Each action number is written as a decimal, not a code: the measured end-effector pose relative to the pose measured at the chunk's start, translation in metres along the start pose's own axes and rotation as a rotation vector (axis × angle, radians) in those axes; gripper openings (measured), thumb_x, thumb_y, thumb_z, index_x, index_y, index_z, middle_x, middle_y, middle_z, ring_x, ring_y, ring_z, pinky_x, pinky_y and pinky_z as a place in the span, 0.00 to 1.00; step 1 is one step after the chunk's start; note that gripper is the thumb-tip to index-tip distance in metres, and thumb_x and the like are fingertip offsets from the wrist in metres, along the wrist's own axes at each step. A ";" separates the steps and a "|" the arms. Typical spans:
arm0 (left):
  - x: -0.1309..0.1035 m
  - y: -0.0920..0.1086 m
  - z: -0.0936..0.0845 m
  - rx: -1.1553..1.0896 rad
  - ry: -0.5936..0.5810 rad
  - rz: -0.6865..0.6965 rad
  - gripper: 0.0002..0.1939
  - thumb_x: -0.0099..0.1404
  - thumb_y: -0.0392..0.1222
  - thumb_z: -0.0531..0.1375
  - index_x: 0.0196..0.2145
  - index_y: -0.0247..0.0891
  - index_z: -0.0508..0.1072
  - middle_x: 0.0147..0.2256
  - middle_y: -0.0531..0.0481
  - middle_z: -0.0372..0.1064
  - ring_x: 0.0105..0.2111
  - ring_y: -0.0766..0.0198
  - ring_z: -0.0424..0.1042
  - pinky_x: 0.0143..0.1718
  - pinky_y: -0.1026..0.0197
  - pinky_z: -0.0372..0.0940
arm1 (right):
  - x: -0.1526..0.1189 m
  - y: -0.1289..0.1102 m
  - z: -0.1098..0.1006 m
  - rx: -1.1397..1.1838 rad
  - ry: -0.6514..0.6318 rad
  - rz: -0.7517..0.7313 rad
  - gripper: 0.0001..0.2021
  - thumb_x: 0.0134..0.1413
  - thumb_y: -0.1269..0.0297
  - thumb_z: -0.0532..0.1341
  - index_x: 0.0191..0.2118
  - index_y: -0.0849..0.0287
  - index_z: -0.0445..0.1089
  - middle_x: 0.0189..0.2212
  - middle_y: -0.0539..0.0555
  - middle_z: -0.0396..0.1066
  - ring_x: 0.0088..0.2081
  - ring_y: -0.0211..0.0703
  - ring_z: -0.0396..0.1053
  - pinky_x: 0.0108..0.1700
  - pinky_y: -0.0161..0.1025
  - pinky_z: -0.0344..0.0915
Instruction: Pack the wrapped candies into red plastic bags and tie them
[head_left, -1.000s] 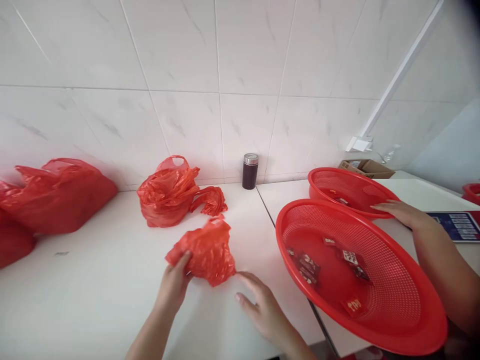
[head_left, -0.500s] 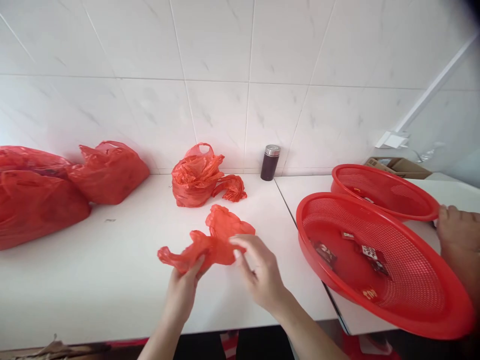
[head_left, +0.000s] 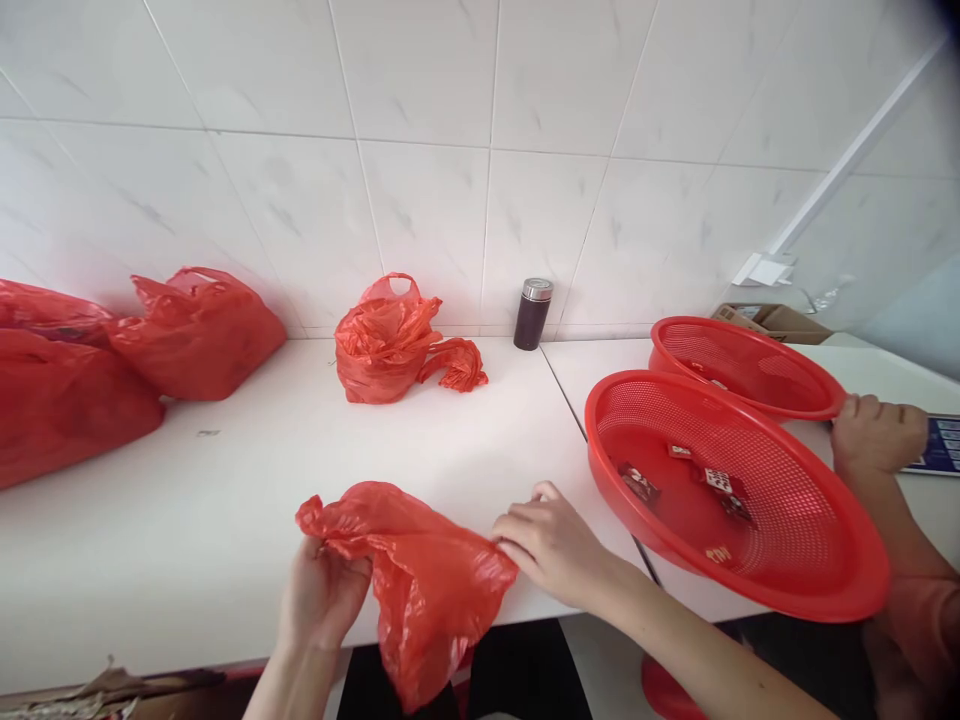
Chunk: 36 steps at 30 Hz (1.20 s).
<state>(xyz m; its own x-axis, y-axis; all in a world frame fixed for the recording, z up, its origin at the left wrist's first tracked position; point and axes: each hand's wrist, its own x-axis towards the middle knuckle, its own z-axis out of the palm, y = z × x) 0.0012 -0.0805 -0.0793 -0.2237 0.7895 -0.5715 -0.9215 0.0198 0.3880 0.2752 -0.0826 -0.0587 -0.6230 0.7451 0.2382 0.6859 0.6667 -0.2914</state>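
A thin red plastic bag is stretched between my two hands at the table's front edge, its lower part hanging down past the edge. My left hand grips the bunched end at the left. With fingers pinched together, my right hand holds the bag's right corner. Beyond them, a full red plastic bag stands by the wall, with a crumpled red bag beside it. To the right of my right hand sits a large red mesh basket containing several small wrapped packets.
Filled red bags stand at the left along the wall. A dark flask is at the back. Another person's hand is at the rim of a second red basket. An open cardboard box lies at the back right.
The red bag has been drawn toward me and spread wider. My right hand has moved right and closed on its corner. The other person's hand shows more fully.
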 end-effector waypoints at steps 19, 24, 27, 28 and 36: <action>-0.027 -0.026 0.013 0.228 -0.014 -0.075 0.06 0.60 0.30 0.58 0.27 0.35 0.73 0.26 0.50 0.74 0.24 0.66 0.74 0.25 0.66 0.71 | 0.046 -0.021 0.015 -0.028 -0.356 0.243 0.09 0.55 0.74 0.56 0.35 0.60 0.74 0.29 0.55 0.75 0.31 0.45 0.72 0.30 0.37 0.58; -0.017 0.008 -0.002 0.167 0.009 -0.062 0.08 0.63 0.31 0.56 0.29 0.36 0.72 0.24 0.52 0.74 0.21 0.68 0.73 0.24 0.67 0.72 | 0.036 0.008 -0.005 -0.012 -0.491 0.353 0.34 0.45 0.73 0.62 0.61 0.50 0.61 0.38 0.55 0.76 0.40 0.51 0.74 0.36 0.38 0.63; -0.009 0.007 -0.009 0.264 -0.049 -0.040 0.09 0.67 0.32 0.54 0.36 0.36 0.75 0.28 0.50 0.76 0.23 0.67 0.75 0.24 0.67 0.73 | 0.039 0.009 -0.019 -0.017 -0.456 0.440 0.41 0.47 0.70 0.61 0.68 0.47 0.50 0.40 0.54 0.75 0.44 0.52 0.74 0.45 0.43 0.64; -0.007 0.003 -0.011 0.309 -0.068 -0.037 0.09 0.68 0.34 0.54 0.37 0.36 0.75 0.29 0.50 0.76 0.24 0.67 0.75 0.25 0.66 0.73 | 0.040 0.006 -0.023 -0.003 -0.472 0.453 0.42 0.47 0.69 0.62 0.69 0.47 0.48 0.43 0.54 0.75 0.45 0.53 0.73 0.46 0.44 0.64; -0.006 -0.019 -0.019 0.601 -0.222 0.012 0.20 0.54 0.43 0.70 0.46 0.46 0.76 0.35 0.53 0.75 0.27 0.67 0.73 0.26 0.69 0.70 | -0.011 0.018 -0.111 0.568 -0.213 0.251 0.24 0.61 0.52 0.58 0.62 0.44 0.62 0.57 0.50 0.68 0.57 0.44 0.67 0.55 0.41 0.64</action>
<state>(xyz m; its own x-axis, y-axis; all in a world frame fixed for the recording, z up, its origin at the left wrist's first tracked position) 0.0144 -0.0973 -0.0968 -0.1022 0.8989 -0.4261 -0.5660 0.2997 0.7680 0.3357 -0.0768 0.0367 -0.5708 0.8179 -0.0722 0.5511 0.3164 -0.7722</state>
